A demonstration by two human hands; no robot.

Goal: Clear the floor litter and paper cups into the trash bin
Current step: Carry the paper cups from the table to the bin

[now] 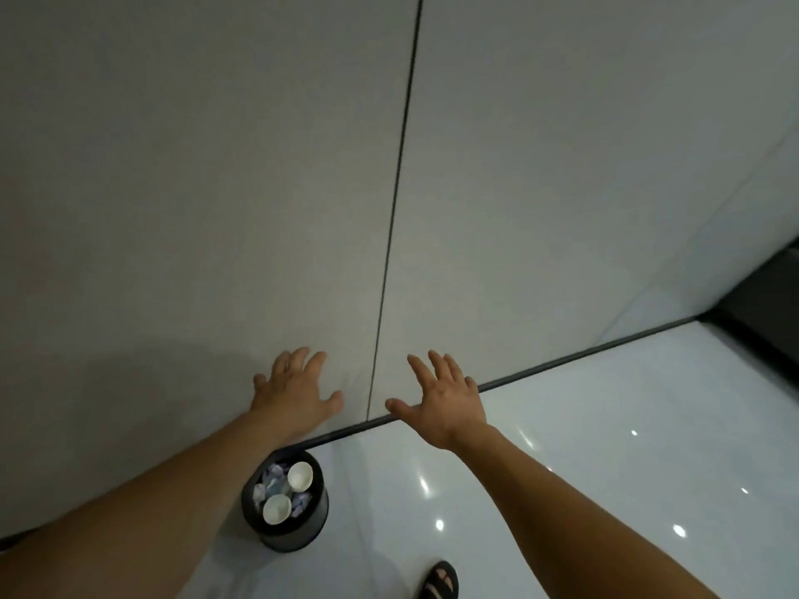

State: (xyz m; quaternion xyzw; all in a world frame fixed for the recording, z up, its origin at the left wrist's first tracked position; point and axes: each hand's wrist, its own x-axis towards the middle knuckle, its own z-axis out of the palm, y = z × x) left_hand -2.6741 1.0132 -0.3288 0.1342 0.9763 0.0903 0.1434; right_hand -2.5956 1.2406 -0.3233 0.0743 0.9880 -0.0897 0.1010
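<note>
Trash bin (pixel 285 518) at the wall's foot holding two paper cups (pixel 300 476) and crumpled litter (pixel 271 481), left hand (pixel 298 393) and right hand (pixel 445 402) above it, fingers spread, holding nothing, bare glossy floor (pixel 583 469) right of the bin

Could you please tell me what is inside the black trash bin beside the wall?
Inside the trash bin, one white paper cup and a second cup lie on crumpled paper litter. Anything deeper in the bin is covered by them.

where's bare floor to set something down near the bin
Bare floor runs right of the trash bin, between the dark baseboard and the sandalled foot. The bin itself is crowded: two paper cups and crumpled paper fill it.
</note>
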